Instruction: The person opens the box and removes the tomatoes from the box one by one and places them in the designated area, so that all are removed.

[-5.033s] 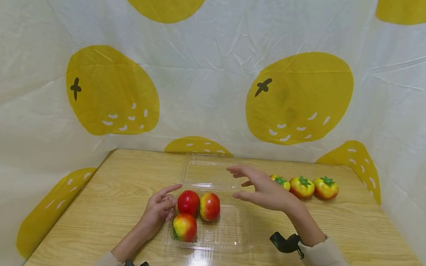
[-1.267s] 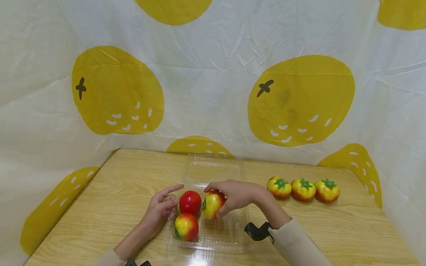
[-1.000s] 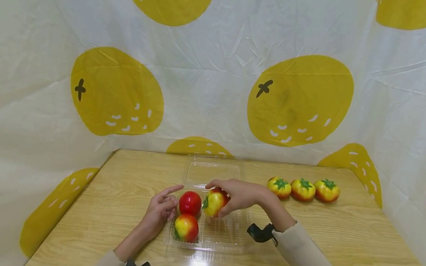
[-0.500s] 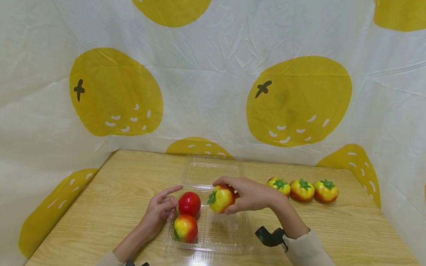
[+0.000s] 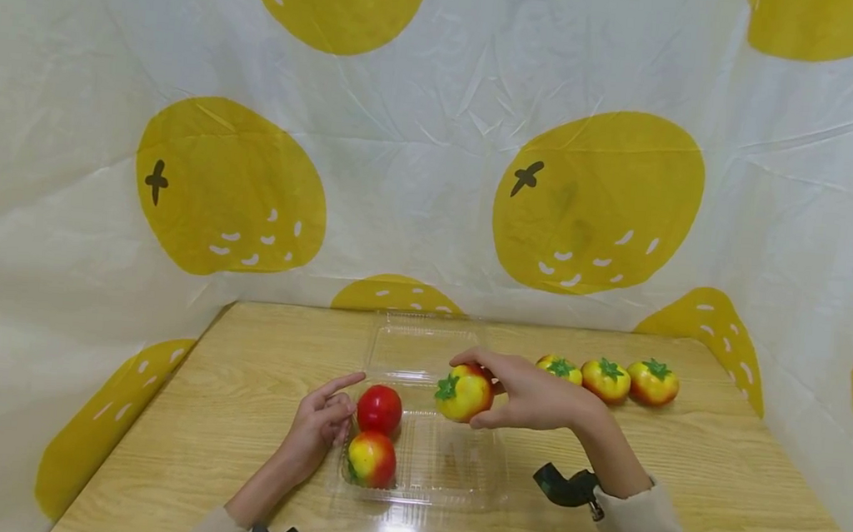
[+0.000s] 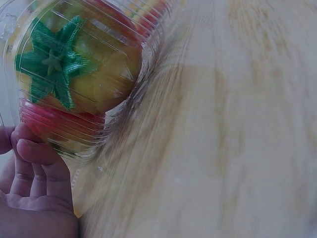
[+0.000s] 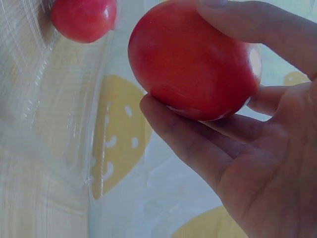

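Observation:
My right hand holds a yellow-and-red toy tomato between thumb and fingers, raised above the right side of a clear plastic clamshell container. Its green calyx faces left, while its red underside shows in the right wrist view. Two toy tomatoes sit along the container's left side: a red one behind and a red-yellow one in front. At the container's left wall, my left hand pinches the edge with thumb and curled fingers, index finger stretched out. Through the plastic, the left wrist view shows a tomato's green calyx.
Three more toy tomatoes stand in a row at the back right of the wooden table, the leftmost partly behind my right hand. The container's lid lies open toward the back. A lemon-print cloth hangs around the table.
My right hand gripped the third toy tomato in the container, lifted it and carried it to the right, its calyx turning toward the camera. My left hand has stayed at the container's edge.

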`<state>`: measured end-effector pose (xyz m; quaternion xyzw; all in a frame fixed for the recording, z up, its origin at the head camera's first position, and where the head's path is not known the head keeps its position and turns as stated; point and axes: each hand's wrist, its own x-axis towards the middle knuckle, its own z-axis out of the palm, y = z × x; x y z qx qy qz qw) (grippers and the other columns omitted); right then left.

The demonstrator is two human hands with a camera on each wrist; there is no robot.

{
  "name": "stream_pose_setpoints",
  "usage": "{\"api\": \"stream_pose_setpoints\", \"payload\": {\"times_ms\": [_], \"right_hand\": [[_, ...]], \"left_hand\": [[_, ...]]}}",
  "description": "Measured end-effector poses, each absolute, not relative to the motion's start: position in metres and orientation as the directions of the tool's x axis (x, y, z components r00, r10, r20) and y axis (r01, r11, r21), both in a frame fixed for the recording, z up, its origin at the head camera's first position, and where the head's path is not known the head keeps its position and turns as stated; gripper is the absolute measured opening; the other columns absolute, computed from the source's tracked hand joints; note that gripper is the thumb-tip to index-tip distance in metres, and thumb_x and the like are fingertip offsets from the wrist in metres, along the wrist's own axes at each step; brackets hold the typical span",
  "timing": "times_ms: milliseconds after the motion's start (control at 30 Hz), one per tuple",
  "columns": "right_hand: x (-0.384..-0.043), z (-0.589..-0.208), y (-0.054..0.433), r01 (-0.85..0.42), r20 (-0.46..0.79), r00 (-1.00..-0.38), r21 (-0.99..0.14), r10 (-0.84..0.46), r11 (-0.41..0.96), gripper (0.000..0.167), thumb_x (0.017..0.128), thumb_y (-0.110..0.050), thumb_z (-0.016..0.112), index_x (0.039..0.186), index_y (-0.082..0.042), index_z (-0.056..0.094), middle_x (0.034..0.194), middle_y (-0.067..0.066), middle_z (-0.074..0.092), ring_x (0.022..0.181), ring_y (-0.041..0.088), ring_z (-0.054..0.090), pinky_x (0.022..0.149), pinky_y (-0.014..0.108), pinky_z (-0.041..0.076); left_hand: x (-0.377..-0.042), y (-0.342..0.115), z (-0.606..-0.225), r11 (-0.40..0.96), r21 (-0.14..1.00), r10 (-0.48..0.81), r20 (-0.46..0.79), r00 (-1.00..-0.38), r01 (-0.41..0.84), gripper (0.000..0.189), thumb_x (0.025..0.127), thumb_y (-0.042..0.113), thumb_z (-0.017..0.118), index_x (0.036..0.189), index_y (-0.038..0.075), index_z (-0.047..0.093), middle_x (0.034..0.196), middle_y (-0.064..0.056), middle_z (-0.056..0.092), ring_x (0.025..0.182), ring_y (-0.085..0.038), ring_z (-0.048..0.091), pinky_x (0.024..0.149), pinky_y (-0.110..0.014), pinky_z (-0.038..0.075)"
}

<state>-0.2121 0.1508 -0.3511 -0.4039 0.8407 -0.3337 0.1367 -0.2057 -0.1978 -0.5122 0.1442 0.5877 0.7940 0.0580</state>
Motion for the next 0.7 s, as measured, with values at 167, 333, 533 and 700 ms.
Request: {"api": "stream_pose_setpoints", "payload": {"times_ms": [167, 333, 533, 700], "right_hand": [[-0.208, -0.35, 0.162, -0.593, 0.079, -0.657, -0.667, -0.75, 0.45, 0.064, 0.091, -0.022, 0.079, 0.145, -0.012, 0.046, 0.13, 0.005, 0.062, 0.11, 0.014, 0.063, 0.101, 0.037, 0.056], [-0.206, -0.353, 0.173, -0.572, 0.11, -0.694, -0.685, -0.712, 0.452, 0.067, 0.091, -0.024, 0.079, 0.147, -0.014, 0.044, 0.135, 0.004, 0.06, 0.114, 0.012, 0.063, 0.102, 0.032, 0.055], [-0.204, -0.359, 0.186, -0.538, 0.137, -0.711, -0.737, -0.689, 0.408, 0.069, 0.092, -0.021, 0.079, 0.148, -0.014, 0.04, 0.139, 0.007, 0.057, 0.119, 0.012, 0.061, 0.103, 0.023, 0.052], [-0.203, -0.365, 0.196, -0.51, 0.167, -0.734, -0.775, -0.658, 0.372, 0.069, 0.091, -0.017, 0.08, 0.147, -0.012, 0.04, 0.14, 0.011, 0.057, 0.122, 0.007, 0.059, 0.104, 0.016, 0.048]], "left_hand": [[-0.206, -0.197, -0.512, -0.299, 0.951, 0.263, 0.159, -0.952, 0.077, 0.052, 0.103, 0.002, 0.048, 0.153, -0.008, 0.037, 0.075, 0.007, 0.059, 0.055, -0.006, 0.052, 0.05, -0.015, 0.045], [-0.206, -0.197, -0.513, -0.304, 0.949, 0.26, 0.166, -0.951, 0.083, 0.052, 0.103, 0.002, 0.049, 0.153, -0.009, 0.038, 0.076, 0.007, 0.059, 0.055, -0.005, 0.052, 0.05, -0.015, 0.046], [-0.206, -0.198, -0.514, -0.304, 0.948, 0.266, 0.179, -0.947, 0.094, 0.05, 0.103, 0.001, 0.047, 0.152, -0.008, 0.038, 0.075, 0.006, 0.059, 0.054, -0.006, 0.051, 0.051, -0.015, 0.044], [-0.207, -0.198, -0.513, -0.308, 0.947, 0.269, 0.18, -0.946, 0.093, 0.05, 0.104, 0.0, 0.046, 0.152, -0.009, 0.038, 0.076, 0.006, 0.059, 0.054, -0.005, 0.052, 0.051, -0.015, 0.045]]}}
